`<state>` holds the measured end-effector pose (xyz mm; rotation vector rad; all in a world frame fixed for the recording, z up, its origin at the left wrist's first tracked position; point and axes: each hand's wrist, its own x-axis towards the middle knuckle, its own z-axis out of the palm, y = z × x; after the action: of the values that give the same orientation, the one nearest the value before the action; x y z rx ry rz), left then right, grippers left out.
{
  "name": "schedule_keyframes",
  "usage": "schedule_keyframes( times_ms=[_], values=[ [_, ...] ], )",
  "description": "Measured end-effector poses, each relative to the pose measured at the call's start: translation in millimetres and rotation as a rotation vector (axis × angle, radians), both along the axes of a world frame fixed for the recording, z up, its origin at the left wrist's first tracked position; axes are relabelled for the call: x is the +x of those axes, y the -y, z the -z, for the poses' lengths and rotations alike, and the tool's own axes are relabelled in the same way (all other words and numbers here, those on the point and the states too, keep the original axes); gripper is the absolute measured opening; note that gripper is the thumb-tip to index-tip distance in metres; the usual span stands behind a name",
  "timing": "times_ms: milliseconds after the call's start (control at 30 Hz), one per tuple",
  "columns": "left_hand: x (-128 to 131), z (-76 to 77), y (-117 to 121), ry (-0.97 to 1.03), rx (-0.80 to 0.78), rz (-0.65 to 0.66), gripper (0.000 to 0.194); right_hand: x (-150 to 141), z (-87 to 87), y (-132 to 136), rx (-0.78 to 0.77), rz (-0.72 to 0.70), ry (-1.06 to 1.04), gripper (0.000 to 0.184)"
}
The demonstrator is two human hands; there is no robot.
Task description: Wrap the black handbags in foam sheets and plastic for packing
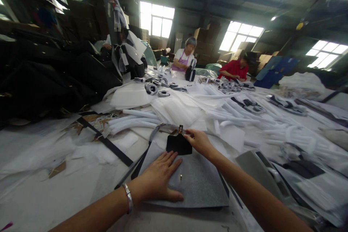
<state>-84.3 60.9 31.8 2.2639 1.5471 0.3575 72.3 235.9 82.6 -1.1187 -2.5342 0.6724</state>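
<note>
A bag-like piece (201, 179) lies flat in front of me, its top covered by a grey sheet with a small metal fitting (181, 177) in it. At its far end is a black flap (178, 145), and above that stands a small metal buckle (181, 129). A grey wrapped strap (156, 129) curves off to the left. My left hand (160, 177) rests flat on the grey sheet, fingers spread, fingertips at the flap's near edge. My right hand (198, 141) has its fingers pinched together beside the buckle; what is between them is hidden.
White foam tubes (138, 121) and stacked white sheets (176, 108) spread beyond the bag. Rolled straps (151, 88) lie farther back. A grey tool or dispenser (261, 174) stands at right. Black bags (49, 79) pile up left. Two co-workers (183, 59) sit across the table.
</note>
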Motion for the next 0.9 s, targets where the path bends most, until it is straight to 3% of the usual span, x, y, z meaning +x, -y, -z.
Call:
schedule_keyframes(
  times_ms=[100,167,333,467,633,900],
  values=[
    [-1,0.1,1,0.009,-0.001,0.001,0.111,-28,9.2,-17,-0.050,-0.003,-0.032,0.021],
    [-1,0.8,1,0.018,0.019,-0.004,0.110,-29,8.2,-13,-0.046,-0.017,-0.075,0.018],
    [-1,4.1,1,0.078,0.124,0.002,0.107,17,-0.8,41,0.032,-0.156,-0.154,0.011],
    [2,8.0,2,0.128,0.212,0.002,0.095,49,16.8,81,0.083,-0.341,-0.130,0.021],
    [4,11.8,4,0.103,0.235,-0.019,0.084,61,39.1,87,0.113,-0.452,-0.083,0.030],
    [4,8.3,3,0.131,0.262,-0.019,0.084,62,27.5,93,0.038,-0.422,0.001,0.032]
  ],
)
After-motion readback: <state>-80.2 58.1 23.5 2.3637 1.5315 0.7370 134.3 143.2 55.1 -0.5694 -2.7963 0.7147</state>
